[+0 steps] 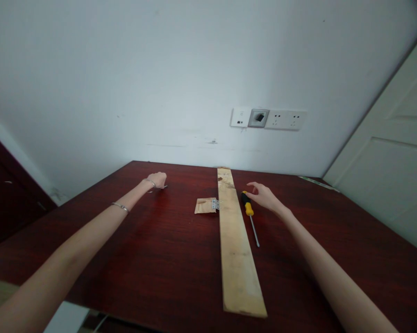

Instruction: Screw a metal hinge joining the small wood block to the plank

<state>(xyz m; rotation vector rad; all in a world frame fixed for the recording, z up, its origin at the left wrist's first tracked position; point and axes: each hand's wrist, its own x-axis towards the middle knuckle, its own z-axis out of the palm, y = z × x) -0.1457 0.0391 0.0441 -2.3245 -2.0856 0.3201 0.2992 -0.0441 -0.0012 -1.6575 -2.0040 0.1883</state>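
One screwdriver point(249, 209) lies just right of the plank point(233, 231), long axis nearly parallel to it; handle toward the plank's far end, metal tip toward its near end. Left hand point(158, 179), well left of the plank: fingers curled in, undersides hidden; small glinting item point(165, 187) there too indistinct to name, cannot tell whether held. Right hand point(262, 195), right of the plank: fingers parted, thumb at the handle's butt; contact unclear.

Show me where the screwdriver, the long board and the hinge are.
Screwdriver point(249, 210), head view: yellow part of its handle.
Long board point(236, 243), head view: middle of its top face.
Hinge point(214, 204), head view: its metal plate.
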